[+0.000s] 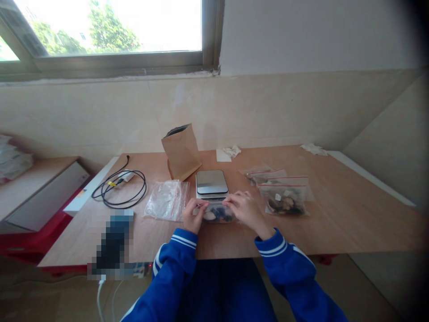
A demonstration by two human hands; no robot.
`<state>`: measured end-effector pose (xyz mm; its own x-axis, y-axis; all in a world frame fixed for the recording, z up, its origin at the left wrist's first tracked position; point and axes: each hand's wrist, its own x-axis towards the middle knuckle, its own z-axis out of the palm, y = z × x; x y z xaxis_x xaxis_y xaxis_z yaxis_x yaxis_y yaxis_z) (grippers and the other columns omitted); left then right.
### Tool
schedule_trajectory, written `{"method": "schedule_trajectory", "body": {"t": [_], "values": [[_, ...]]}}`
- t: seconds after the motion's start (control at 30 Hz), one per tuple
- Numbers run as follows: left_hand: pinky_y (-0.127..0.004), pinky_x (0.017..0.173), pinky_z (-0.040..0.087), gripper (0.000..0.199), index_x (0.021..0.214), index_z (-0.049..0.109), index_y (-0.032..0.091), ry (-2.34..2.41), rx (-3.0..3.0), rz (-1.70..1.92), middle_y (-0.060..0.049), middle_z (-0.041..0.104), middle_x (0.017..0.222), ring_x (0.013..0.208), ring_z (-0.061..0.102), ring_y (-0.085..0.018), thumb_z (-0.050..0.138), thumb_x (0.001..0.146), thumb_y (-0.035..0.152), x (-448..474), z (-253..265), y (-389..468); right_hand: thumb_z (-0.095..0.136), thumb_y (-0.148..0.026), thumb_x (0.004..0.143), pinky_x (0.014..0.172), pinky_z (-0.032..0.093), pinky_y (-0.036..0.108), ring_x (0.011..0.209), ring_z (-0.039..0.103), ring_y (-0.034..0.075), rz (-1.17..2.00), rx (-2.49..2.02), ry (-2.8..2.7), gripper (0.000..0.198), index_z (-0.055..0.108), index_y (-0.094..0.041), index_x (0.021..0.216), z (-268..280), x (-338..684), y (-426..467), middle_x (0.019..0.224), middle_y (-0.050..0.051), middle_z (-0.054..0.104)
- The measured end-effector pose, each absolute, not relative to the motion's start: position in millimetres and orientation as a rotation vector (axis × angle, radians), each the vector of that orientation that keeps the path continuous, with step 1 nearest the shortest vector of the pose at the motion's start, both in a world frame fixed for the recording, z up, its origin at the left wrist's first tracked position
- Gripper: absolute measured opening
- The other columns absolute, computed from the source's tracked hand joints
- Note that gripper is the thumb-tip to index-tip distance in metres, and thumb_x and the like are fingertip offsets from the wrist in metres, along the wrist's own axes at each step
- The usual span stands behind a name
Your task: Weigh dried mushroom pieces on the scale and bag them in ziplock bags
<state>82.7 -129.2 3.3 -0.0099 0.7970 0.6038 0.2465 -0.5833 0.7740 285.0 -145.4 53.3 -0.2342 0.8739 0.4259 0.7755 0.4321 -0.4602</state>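
My left hand (pixel 193 214) pinches the upper left edge of a clear zip bag (pixel 217 213) between thumb and fingers. My right hand (pixel 245 209) is closed on the same bag's upper right edge. Dark and pale pieces show inside the bag, too small to name. Just behind it stands a kitchen scale (pixel 212 182) with a shiny square plate, its front partly hidden by the bag and my hands. To the left lies a stack of flat clear zip bags (pixel 166 200). On the right, filled zip bags (pixel 284 199) with red seal lines hold dark and brown dried-looking pieces.
An open brown paper bag (pixel 183 152) stands behind the scale. A coiled black cable (pixel 120 206) lies on the table (pixel 351 214) at left, near a pixelated area. White crumpled material (pixel 232 151) rests by the wall. A side table (pixel 40 192) stands at far left.
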Motion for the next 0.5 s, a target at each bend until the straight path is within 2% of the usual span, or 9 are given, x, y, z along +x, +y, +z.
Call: {"method": "schedule_trajectory", "body": {"t": [0.07, 0.13, 0.27, 0.4, 0.5], "values": [[-0.030, 0.073, 0.049, 0.019, 0.082, 0.071, 0.018, 1.081, 1.799, 1.595, -0.005, 0.069, 0.081, 0.079, 0.064, -0.018, 0.061, 0.087, 0.034, 81.4, 2.8, -128.7, 0.062, -0.028, 0.089, 0.082, 0.040, 0.036, 0.085, 0.064, 0.020, 0.273, -1.339, -2.056, 0.010, 0.072, -0.026, 0.087, 47.6, 292.7, -143.4, 0.086, 0.001, 0.074], [-0.031, 0.077, 0.049, 0.025, 0.087, 0.072, 0.018, 1.091, 1.743, 1.562, -0.006, 0.070, 0.086, 0.084, 0.064, -0.019, 0.056, 0.090, 0.037, 79.6, 1.5, -128.1, 0.061, -0.033, 0.089, 0.083, 0.043, 0.036, 0.086, 0.066, 0.020, 0.320, -1.310, -2.021, 0.013, 0.072, -0.027, 0.094, 40.2, 302.6, -141.9, 0.090, 0.002, 0.075], [-0.029, 0.077, 0.049, 0.037, 0.094, 0.073, 0.017, 1.119, 1.588, 1.514, -0.007, 0.071, 0.092, 0.085, 0.064, -0.018, 0.048, 0.093, 0.045, 77.0, -2.3, -127.0, 0.054, -0.030, 0.092, 0.075, 0.049, 0.034, 0.080, 0.068, 0.021, 0.335, -1.317, -1.946, 0.023, 0.075, -0.025, 0.087, 29.2, 319.1, -143.7, 0.086, 0.004, 0.075], [-0.030, 0.074, 0.050, 0.045, 0.084, 0.073, 0.016, 1.121, 1.534, 1.446, -0.007, 0.071, 0.085, 0.080, 0.064, -0.019, 0.049, 0.089, 0.053, 77.5, -4.6, -126.1, 0.051, -0.025, 0.090, 0.076, 0.050, 0.036, 0.077, 0.069, 0.021, 0.393, -1.359, -1.857, 0.027, 0.077, -0.026, 0.081, 29.1, 323.1, -148.9, 0.085, 0.004, 0.077], [-0.031, 0.071, 0.051, 0.048, 0.078, 0.072, 0.016, 1.147, 1.497, 1.437, -0.006, 0.071, 0.078, 0.075, 0.064, -0.020, 0.051, 0.087, 0.058, 78.5, -4.8, -126.0, 0.055, -0.031, 0.088, 0.078, 0.052, 0.038, 0.080, 0.070, 0.023, 0.535, -1.380, -1.754, 0.023, 0.077, -0.027, 0.088, 30.1, 322.7, -151.7, 0.090, 0.004, 0.077]]}}
